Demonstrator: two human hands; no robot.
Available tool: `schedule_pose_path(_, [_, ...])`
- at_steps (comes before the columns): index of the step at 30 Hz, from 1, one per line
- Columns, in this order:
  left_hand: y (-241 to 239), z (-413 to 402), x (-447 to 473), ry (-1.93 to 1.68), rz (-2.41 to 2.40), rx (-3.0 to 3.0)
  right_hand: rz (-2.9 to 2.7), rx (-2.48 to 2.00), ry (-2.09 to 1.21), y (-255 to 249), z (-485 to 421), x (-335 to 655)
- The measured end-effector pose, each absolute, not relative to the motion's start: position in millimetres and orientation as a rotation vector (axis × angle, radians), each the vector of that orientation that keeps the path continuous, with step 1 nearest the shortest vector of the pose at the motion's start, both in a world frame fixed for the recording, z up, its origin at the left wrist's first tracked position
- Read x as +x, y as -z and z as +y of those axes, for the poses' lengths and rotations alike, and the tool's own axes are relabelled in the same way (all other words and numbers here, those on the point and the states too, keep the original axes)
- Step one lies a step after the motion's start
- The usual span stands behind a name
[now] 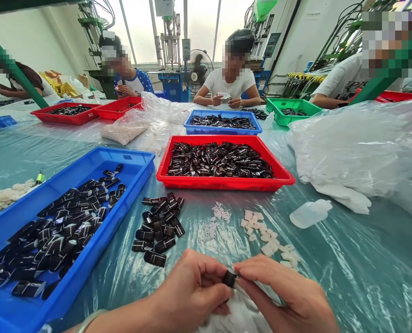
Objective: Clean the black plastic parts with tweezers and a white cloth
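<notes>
In front of me, my left hand [195,291] grips a small glossy black piece [229,278] with a rounded pale end. My right hand [285,291] pinches at that piece's far end; whether a smaller part is between its fingertips cannot be made out. Beneath both hands lies crumpled white cloth [240,310]. A loose pile of similar black pieces [159,226] rests beyond my left hand. Past my right hand are cream-coloured small pads [261,231], with tiny whitish bits [214,219] scattered beside them.
A blue tray [122,226] of black pieces stands left, a full red tray [223,185] ahead, another blue tray [223,131] behind it. To the right are a translucent squeeze bottle [310,213] and a large plastic bag [358,143]. Several people sit around the plastic-covered table.
</notes>
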State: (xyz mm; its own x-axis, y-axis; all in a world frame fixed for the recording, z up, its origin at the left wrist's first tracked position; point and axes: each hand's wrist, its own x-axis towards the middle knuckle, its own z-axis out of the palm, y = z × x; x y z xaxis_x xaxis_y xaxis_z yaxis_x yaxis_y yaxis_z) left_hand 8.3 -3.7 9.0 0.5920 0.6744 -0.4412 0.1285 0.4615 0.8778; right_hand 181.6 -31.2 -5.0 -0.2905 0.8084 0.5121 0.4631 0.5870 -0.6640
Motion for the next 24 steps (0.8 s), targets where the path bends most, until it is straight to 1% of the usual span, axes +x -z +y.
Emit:
schedule_pose_path(11, [-6.6,-4.4,8.3,-0.400,0.898,1.065,-1.918,-0.994,-0.501,2.7,-31.5,177.5])
schedule_pose_path(24, [3.5,-6.4,6.3,-0.438,0.905,1.089,-2.018,-1.124,-0.550,4.1,-35.1,179.3])
